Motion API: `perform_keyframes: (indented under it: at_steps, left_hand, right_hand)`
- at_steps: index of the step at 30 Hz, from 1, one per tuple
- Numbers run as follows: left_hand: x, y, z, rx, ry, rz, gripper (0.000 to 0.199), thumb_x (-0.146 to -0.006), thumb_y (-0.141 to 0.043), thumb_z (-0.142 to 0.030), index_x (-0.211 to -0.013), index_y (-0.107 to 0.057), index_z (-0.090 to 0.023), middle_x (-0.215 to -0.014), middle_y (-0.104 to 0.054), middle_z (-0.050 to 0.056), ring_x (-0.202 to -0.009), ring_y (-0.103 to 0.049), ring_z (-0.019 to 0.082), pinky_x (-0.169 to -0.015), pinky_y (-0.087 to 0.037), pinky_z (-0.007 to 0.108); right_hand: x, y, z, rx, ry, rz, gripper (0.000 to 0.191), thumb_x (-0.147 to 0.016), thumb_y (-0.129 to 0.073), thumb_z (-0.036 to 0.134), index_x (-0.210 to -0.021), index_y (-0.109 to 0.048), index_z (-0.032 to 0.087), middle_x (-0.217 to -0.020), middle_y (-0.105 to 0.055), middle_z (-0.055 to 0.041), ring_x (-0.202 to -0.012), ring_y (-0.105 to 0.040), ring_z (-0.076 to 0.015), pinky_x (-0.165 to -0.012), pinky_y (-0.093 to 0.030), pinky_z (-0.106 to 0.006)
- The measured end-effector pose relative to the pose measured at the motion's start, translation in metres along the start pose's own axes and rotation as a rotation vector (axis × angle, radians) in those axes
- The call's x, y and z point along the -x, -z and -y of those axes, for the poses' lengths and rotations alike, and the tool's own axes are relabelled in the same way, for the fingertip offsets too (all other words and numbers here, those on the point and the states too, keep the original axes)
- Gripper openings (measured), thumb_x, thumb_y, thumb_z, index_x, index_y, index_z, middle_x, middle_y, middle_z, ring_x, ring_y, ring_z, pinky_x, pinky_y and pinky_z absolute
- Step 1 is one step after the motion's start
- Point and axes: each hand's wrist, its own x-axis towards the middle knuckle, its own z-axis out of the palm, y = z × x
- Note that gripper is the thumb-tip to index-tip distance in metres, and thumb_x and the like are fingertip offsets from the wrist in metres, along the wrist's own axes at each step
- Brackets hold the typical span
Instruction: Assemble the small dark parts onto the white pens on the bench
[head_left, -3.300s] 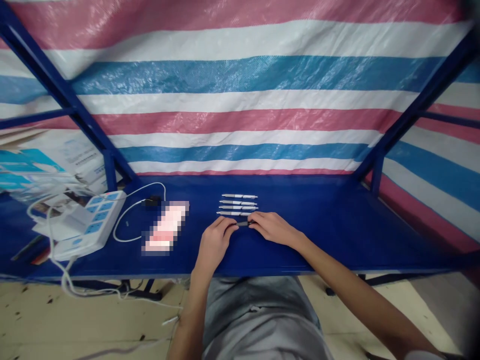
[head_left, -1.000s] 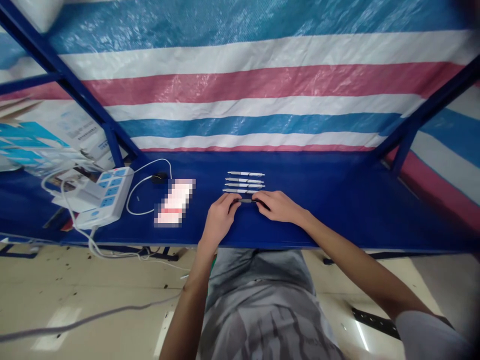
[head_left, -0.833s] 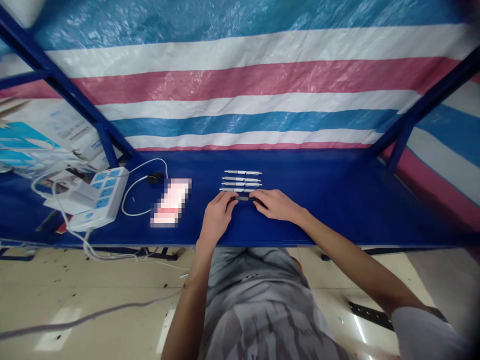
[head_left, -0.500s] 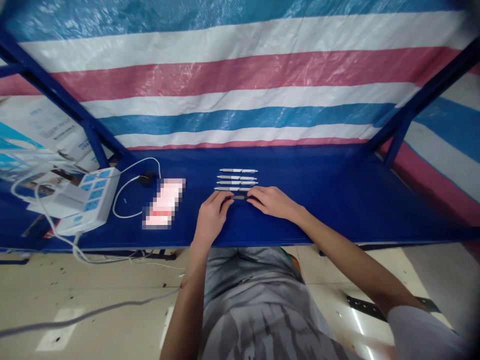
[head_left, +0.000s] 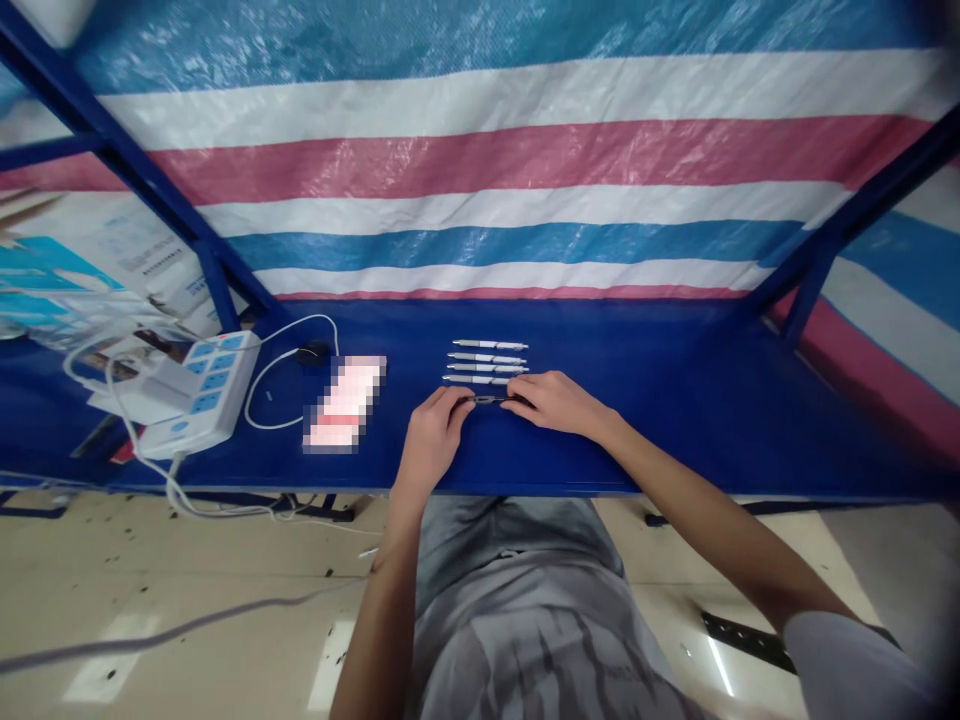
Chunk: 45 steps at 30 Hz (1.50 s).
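1. Boxes point(head_left: 154, 235), white with blue areas, are piled far left of the held pen and beyond it. Overlap hides their exact number. Several lines of print show, too small to read.
2. One white power strip point(head_left: 214, 385) lies well to the left of the held pen, slanted, with blue sockets in two columns. One white adapter point(head_left: 159, 385) is at its left side. Any marking is unreadable.
3. One black plug point(head_left: 313, 352) and a looped white cable point(head_left: 274, 427) lie left of the held pen, nearer than the power strip.
4. One pixelated rectangle point(head_left: 345, 405), pink and white, is also to the left; its content cannot be read.
5. One left hand point(head_left: 431, 435) is at the held pen's left end, fingers pinched on it.
6. Four pens point(head_left: 487, 358), white and grey with dark marks, lie roughly parallel just beyond the held pen. No brand is legible.
7. One held pen point(head_left: 486, 400), grey in the middle with dark ends, is level between both hands, near the front edge of the blue surface point(head_left: 675, 400). The fingers hide its tips.
8. One right hand point(head_left: 559, 402) is at the held pen's right end, fingers clamped on it.
9. One light sleeve point(head_left: 840, 650) is well to the right of the held pen, on the near side.
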Motion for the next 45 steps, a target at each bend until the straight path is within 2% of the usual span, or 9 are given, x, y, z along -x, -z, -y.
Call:
perform_keyframes:
  at_steps: [17, 28, 30, 32, 36, 40, 45]
  left_hand:
    - [0.0, 0.003, 0.003, 0.056, 0.05, 0.042, 0.015, -0.097, -0.057, -0.025, -0.106, -0.069, -0.022, -0.103, -0.073, 0.004, -0.093, -0.069, 0.019, -0.085, -0.054, 0.031]
    - [0.001, 0.001, 0.004, 0.003, 0.036, -0.03, 0.017, -0.098, -0.051, -0.016, -0.107, -0.064, -0.022, -0.104, -0.07, 0.004, -0.098, -0.068, 0.02, -0.087, -0.052, 0.032]
    - [0.001, 0.001, 0.005, -0.001, 0.03, -0.019, 0.017, -0.099, -0.049, -0.017, -0.107, -0.063, -0.022, -0.103, -0.07, 0.004, -0.096, -0.068, 0.02, -0.085, -0.052, 0.032]
    - [0.001, 0.001, 0.005, 0.001, 0.024, -0.013, 0.016, -0.1, -0.048, -0.018, -0.107, -0.062, -0.022, -0.103, -0.069, 0.004, -0.095, -0.068, 0.02, -0.085, -0.052, 0.032]
    - [0.001, 0.0, 0.004, 0.005, 0.008, -0.031, 0.014, -0.101, -0.05, -0.022, -0.107, -0.063, -0.022, -0.103, -0.069, 0.004, -0.096, -0.068, 0.02, -0.086, -0.051, 0.031]
    - [0.0, 0.001, 0.003, 0.0, 0.006, -0.063, 0.014, -0.101, -0.05, -0.021, -0.105, -0.063, -0.021, -0.101, -0.069, 0.004, -0.094, -0.068, 0.019, -0.084, -0.051, 0.03]
    - [0.001, 0.0, 0.004, -0.003, 0.012, -0.079, 0.014, -0.101, -0.05, -0.02, -0.105, -0.063, -0.021, -0.101, -0.069, 0.004, -0.093, -0.068, 0.019, -0.084, -0.051, 0.03]
  right_hand:
    - [-0.004, -0.002, -0.003, 0.046, 0.04, 0.018, 0.032, -0.108, -0.046, 0.039, -0.096, -0.065, 0.016, -0.084, -0.068, -0.0046, -0.069, -0.06, -0.0161, -0.058, -0.031, -0.027]
    - [0.006, -0.004, -0.002, -0.04, -0.023, -0.055, 0.028, -0.106, -0.051, 0.036, -0.09, -0.065, 0.017, -0.081, -0.067, -0.0036, -0.071, -0.064, -0.0172, -0.062, -0.038, -0.026]
    - [0.007, -0.003, 0.0, -0.054, -0.028, -0.052, 0.026, -0.107, -0.05, 0.034, -0.096, -0.067, 0.017, -0.087, -0.07, -0.0048, -0.076, -0.067, -0.0184, -0.065, -0.042, -0.026]
    - [0.008, -0.003, 0.002, -0.073, -0.025, -0.059, 0.024, -0.108, -0.047, 0.031, -0.111, -0.068, 0.019, -0.101, -0.073, -0.0061, -0.085, -0.07, -0.0199, -0.07, -0.046, -0.027]
    - [0.01, -0.002, 0.003, -0.124, -0.006, -0.067, 0.035, -0.107, -0.044, 0.023, -0.139, -0.059, 0.024, -0.123, -0.072, -0.0059, -0.1, -0.071, -0.0208, -0.081, -0.052, -0.028]
    - [0.012, 0.0, 0.001, -0.181, 0.009, -0.058, 0.042, -0.106, -0.044, 0.017, -0.144, -0.057, 0.026, -0.127, -0.071, -0.0048, -0.105, -0.071, -0.0192, -0.087, -0.053, -0.028]
    - [0.012, 0.002, -0.002, -0.166, 0.009, -0.046, 0.042, -0.105, -0.046, 0.016, -0.144, -0.059, 0.025, -0.118, -0.075, -0.0058, -0.098, -0.073, -0.019, -0.082, -0.054, -0.027]
